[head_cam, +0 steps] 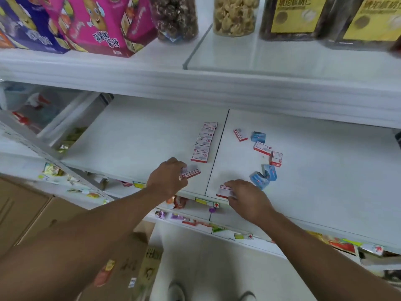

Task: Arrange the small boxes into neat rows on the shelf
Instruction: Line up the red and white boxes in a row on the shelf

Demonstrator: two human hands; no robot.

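Left hand (168, 177): fingers pinch a red box (191, 172).
Right hand (247, 197): fingers grip another box (224, 191) at shelf (141, 131) edge.
Row (202, 142): six boxes, neat.

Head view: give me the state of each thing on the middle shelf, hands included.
Row of red-and-white boxes: lined up flat beside the shelf seam.
Left hand: grips a red-and-white box just below the row.
Right hand: grips another red-and-white box at the shelf's front edge.
Loose red-and-white boxes: scattered, unsorted.
Blue boxes: scattered, unsorted.
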